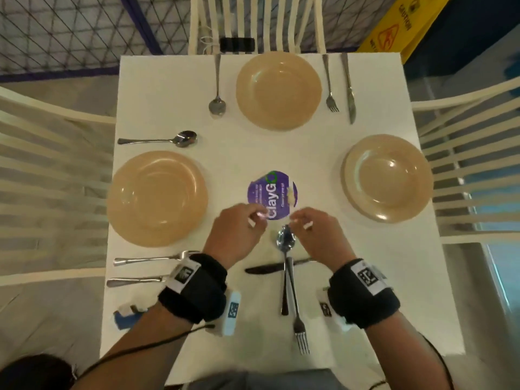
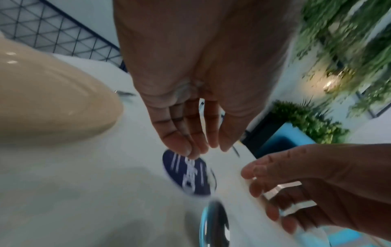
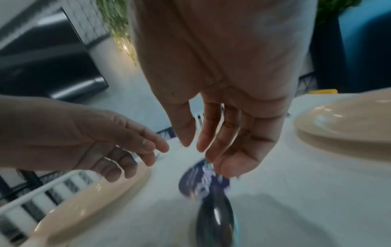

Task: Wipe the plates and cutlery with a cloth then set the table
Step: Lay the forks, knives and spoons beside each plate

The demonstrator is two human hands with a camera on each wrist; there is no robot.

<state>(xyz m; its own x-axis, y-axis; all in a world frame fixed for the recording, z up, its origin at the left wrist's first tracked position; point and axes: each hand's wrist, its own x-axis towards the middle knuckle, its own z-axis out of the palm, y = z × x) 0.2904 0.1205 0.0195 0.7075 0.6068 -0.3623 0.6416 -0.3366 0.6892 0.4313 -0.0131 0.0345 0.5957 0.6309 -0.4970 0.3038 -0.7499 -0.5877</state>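
Head view: white square table [image 1: 253, 153], three glossy tan round plates [image 1: 278, 90] at the far, left and right seats, shiny steel cutlery beside two. Near edge: spoon [image 1: 285, 242], fork [image 1: 298, 325] and dark knife [image 1: 267, 268] lie crossed, untouched. Left hand [image 1: 239, 230] and right hand [image 1: 318, 235] hover empty, fingers loosely extended, flanking the spoon bowl by a purple round sticker [image 1: 274, 192]. Wrist views blurred; cloth not identifiable.

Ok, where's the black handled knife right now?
In the head view the knife lies crosswise on the white table near the person, between their wrists, under the spoon and fork that cross it.
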